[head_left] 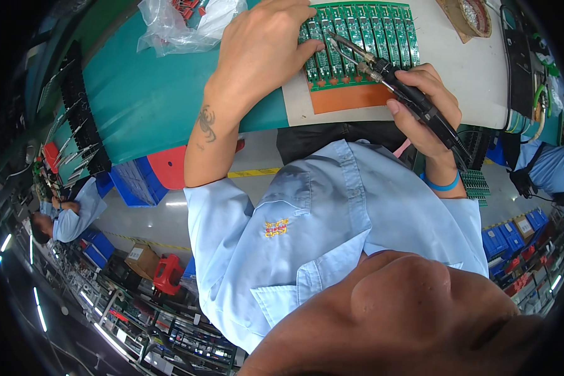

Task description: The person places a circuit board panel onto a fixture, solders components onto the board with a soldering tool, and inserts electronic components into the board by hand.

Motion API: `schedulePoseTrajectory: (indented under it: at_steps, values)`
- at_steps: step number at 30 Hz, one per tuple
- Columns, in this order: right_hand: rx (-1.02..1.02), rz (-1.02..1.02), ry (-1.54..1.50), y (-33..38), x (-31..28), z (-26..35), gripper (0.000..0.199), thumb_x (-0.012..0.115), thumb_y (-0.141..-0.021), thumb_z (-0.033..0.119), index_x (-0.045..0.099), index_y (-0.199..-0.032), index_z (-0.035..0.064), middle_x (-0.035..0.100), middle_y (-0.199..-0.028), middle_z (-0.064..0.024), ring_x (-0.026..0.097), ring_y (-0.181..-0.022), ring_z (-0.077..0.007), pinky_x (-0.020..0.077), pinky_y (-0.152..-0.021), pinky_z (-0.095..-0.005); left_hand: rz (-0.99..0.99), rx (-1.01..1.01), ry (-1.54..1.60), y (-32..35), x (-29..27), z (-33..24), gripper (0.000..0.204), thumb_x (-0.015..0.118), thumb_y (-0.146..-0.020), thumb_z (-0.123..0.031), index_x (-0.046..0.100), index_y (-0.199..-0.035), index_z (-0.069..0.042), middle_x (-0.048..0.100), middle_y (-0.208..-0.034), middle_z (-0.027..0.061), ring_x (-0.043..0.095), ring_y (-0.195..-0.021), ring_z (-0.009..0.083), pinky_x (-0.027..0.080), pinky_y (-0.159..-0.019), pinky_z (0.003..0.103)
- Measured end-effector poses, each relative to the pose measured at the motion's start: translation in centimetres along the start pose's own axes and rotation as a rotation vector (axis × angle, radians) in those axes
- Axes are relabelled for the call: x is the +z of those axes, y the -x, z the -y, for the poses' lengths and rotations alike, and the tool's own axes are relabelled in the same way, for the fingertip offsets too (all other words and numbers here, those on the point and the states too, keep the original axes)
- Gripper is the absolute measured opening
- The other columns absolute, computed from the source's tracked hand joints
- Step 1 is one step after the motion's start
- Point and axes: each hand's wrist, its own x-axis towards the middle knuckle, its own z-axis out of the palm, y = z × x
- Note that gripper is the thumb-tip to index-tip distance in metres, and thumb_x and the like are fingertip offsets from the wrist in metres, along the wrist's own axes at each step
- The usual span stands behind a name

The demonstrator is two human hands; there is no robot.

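A panel of several narrow green circuit boards [376, 37] lies on the work surface in front of me, over an orange-brown sheet [351, 100]. My left hand [263, 53] rests at the panel's left side. Its thumb stretches over the boards and a finger reaches the upper left edge, with a gap between them; the other fingers are mostly hidden. My right hand [442, 103] is closed round the black handle of a soldering iron [413, 97]. Two thin metal prongs at its front point up and left, and their ends are over the boards near my left thumb.
Small red parts sit in a clear plastic bag [194, 25] on the green mat [138, 94]. A round container [476, 15] stands at the far right near a black holder [517, 69]. More green boards [476, 185] hang below the table edge. Another person [75, 210] works at left.
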Motion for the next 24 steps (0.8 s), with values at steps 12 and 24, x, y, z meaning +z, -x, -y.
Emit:
schedulePoseTrajectory:
  at_steps: [12, 24]
  values:
    - [-0.033, 0.021, -0.007, 0.2, 0.2, 0.4, 0.043, 0.076, -0.067, -0.004, 0.069, -0.11, -0.0037, 0.069, -0.087, -0.0111, 0.057, -0.077, -0.0203, 0.0467, -0.071, -0.029, -0.081, 0.078, 0.145, 1.4, 2.1, 1.2, 0.047, 0.071, -0.082, -0.014, 0.06, -0.125, 0.001, 0.06, -0.132, 0.0173, 0.058, -0.117, 0.0339, 0.045, -0.1, 0.041]
    - [0.011, 0.044, 0.03, -0.3, 0.8, 0.4, 0.042, 0.075, -0.067, -0.004, 0.07, -0.109, -0.0029, 0.069, -0.088, -0.0104, 0.057, -0.077, -0.0203, 0.0469, -0.072, -0.0289, -0.097, 0.118, 0.239, 2.1, 2.6, 1.7, 0.049, 0.071, -0.083, -0.015, 0.058, -0.128, 0.001, 0.057, -0.135, 0.0181, 0.055, -0.121, 0.0345, 0.042, -0.103, 0.042]
